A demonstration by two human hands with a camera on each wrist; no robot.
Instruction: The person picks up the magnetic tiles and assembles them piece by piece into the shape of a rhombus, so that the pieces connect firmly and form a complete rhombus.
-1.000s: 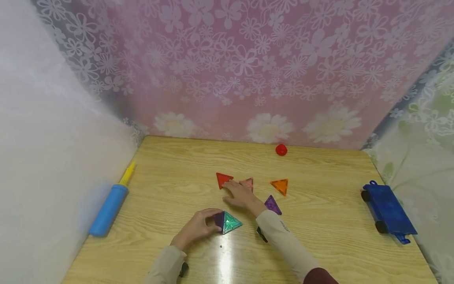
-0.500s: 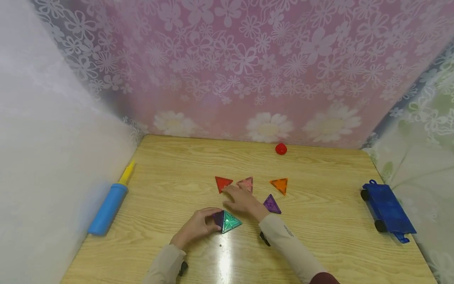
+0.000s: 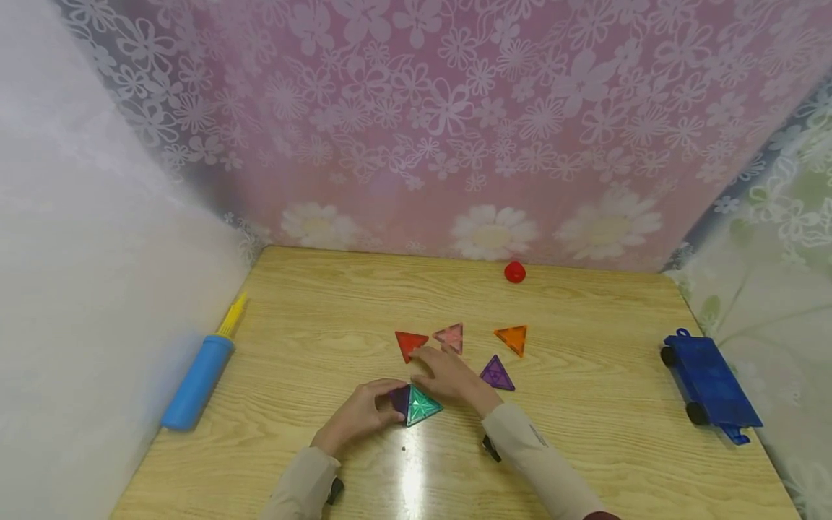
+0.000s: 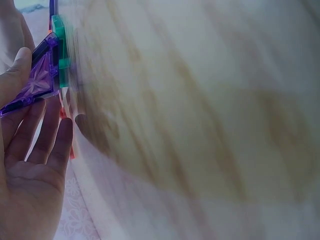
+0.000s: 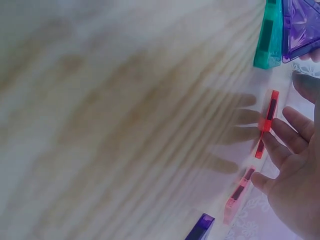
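My left hand (image 3: 356, 417) pinches a purple triangular magnetic tile (image 4: 41, 80) between thumb and fingers. That tile stands tilted up along the edge of a green triangular tile (image 3: 422, 406), which lies flat on the table. The fingers of my right hand (image 3: 451, 375) reach forward, fairly straight, with the fingertips on a flat red triangular tile (image 3: 409, 342). Just beyond that hand lies a pink triangular tile (image 3: 453, 335), close to its fingers in the right wrist view. A second purple triangular tile (image 3: 498, 374) rests beside the right wrist.
Farther right lies an orange triangular tile (image 3: 513, 338). A small red object (image 3: 515, 272) sits near the table's back edge. On the left is a blue hand pump (image 3: 198, 383) with a yellow end; on the right, a blue wheeled toy base (image 3: 713, 383). Patterned curtains surround the wooden table (image 3: 617, 448).
My right hand has drawn back toward me, and the red tile has slid the same way. More of the pink tile shows now. The left hand holds the purple tile in the same place.
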